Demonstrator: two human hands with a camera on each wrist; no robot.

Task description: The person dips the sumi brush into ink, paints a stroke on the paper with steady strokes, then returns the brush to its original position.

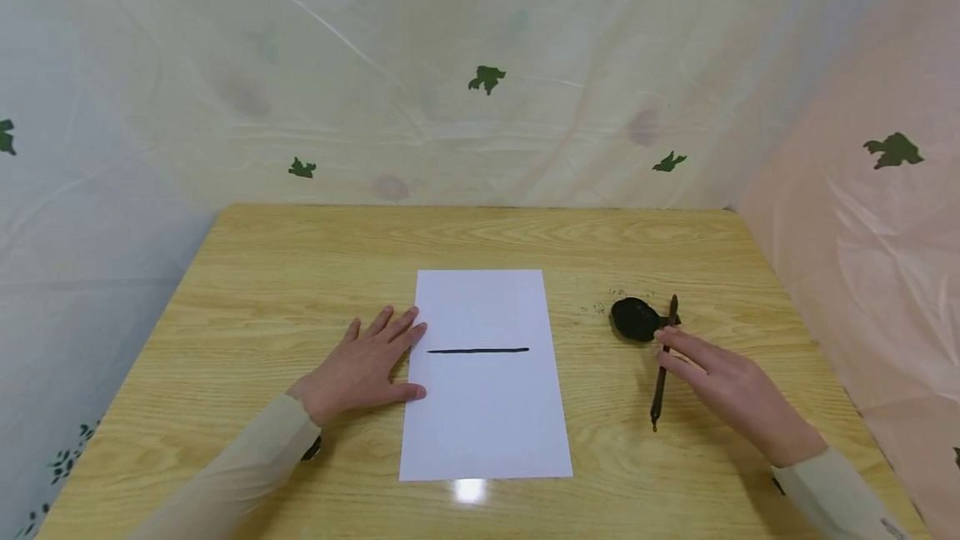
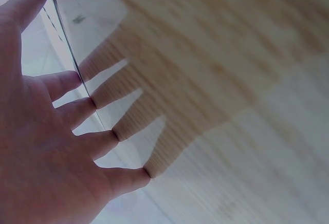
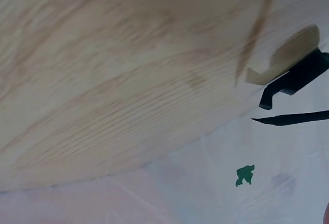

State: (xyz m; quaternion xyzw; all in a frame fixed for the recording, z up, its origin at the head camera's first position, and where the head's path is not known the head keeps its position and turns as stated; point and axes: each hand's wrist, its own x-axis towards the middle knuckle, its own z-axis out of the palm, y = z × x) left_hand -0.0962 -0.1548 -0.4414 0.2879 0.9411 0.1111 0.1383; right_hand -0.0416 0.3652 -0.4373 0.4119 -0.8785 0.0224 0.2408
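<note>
My left hand (image 1: pixel 360 369) lies with fingers spread at the left edge of a white paper sheet (image 1: pixel 480 432), thumb and fingertips over its margin. One horizontal black stroke (image 1: pixel 477 350) crosses the sheet. To the right, my right hand (image 1: pixel 731 390) pinches a dark ink brush (image 1: pixel 658 394) by its shaft, bristle tip pointing away from me. The brush overlaps the short handle of a small black ink dish (image 1: pixel 634 320) in the head view. The right wrist view shows the brush tip (image 3: pixel 282 119) beside the dish's handle (image 3: pixel 277 88). Spread left fingers (image 2: pixel 97 144) touch the surface in the left wrist view.
Small dark specks (image 1: pixel 597 307) dot the wooden table (image 1: pixel 300 248) around the dish. Pale curtains (image 1: pixel 420 123) with green leaf shapes hang behind the table and at both sides. A bright reflection (image 1: pixel 470 490) shows just below the paper.
</note>
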